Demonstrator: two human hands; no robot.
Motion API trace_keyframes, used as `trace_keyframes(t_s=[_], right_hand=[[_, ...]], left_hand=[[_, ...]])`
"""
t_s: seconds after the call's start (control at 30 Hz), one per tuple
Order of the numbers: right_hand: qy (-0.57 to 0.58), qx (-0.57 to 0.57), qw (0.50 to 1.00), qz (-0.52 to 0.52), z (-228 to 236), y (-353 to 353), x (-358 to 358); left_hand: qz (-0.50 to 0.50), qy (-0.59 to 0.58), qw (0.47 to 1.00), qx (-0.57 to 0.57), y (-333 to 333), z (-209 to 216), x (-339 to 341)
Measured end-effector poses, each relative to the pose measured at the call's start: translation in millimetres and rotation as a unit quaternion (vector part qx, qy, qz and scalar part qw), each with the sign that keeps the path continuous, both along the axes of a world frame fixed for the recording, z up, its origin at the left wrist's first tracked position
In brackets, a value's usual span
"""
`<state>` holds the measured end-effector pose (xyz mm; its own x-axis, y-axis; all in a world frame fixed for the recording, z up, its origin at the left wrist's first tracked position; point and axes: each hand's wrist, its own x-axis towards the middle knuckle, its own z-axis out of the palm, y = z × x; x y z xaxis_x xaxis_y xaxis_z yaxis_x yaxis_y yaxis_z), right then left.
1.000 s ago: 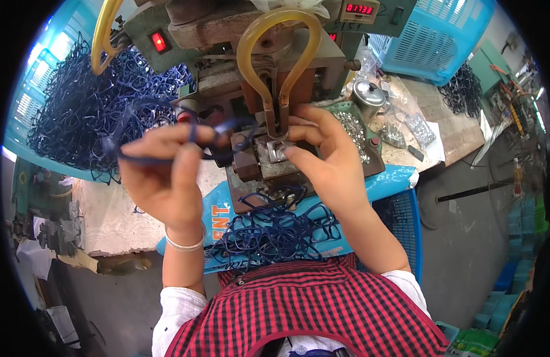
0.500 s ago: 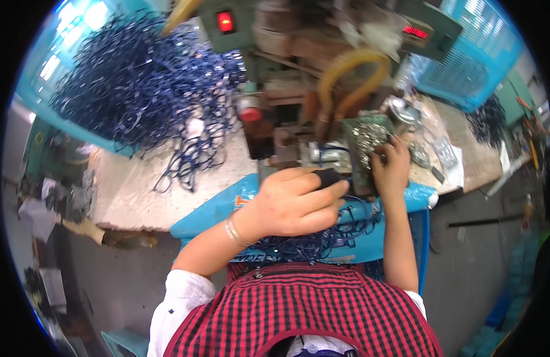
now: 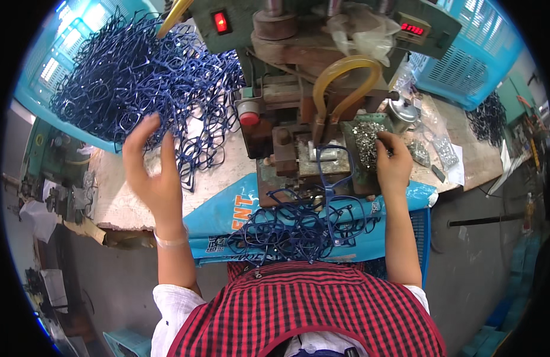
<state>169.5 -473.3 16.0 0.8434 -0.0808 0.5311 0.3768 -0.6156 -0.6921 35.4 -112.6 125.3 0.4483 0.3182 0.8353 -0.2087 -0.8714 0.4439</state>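
Note:
My left hand (image 3: 153,172) is raised at the near edge of a big heap of thin blue looped frames (image 3: 132,83), which look like eyeglass fronts. Its thumb and fingers are apart, with nothing seen between them. At the metal tray (image 3: 367,181) of small shiny metal pieces (image 3: 368,140), my right hand (image 3: 397,163) has its fingertips pinched together; whatever they hold is too small to make out. One blue frame (image 3: 336,169) rests upright against the machine's bed, beside a silver cylinder (image 3: 323,154). More blue frames (image 3: 287,229) lie tangled on blue plastic sheeting (image 3: 218,208) before me.
The green machine (image 3: 275,83) stands in front, with a red button (image 3: 248,118), a lit red switch (image 3: 221,22) and a yellow hose (image 3: 346,62). To its right are a metal pot (image 3: 404,113), small bags of parts (image 3: 444,152) and a blue basket (image 3: 459,71).
My left hand has swung from the machine's front to the heap at left, its fingers spreading. The blue frame at the machine now shows uncovered. My right hand stays at the tray.

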Motion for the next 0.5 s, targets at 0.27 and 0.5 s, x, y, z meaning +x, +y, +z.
trace_keyframes(t_s=[0.27,0.5], right_hand=[[-0.025,-0.085,0.995,-0.047,-0.5,-4.5,-16.3],[0.149,0.116,0.981,0.039,38.2,-10.9,-53.3]], left_hand=[[0.201,0.367,0.892,0.170,69.0,-152.6,92.7],[0.059,0.153,0.986,0.016,38.7,-130.4,67.0]])
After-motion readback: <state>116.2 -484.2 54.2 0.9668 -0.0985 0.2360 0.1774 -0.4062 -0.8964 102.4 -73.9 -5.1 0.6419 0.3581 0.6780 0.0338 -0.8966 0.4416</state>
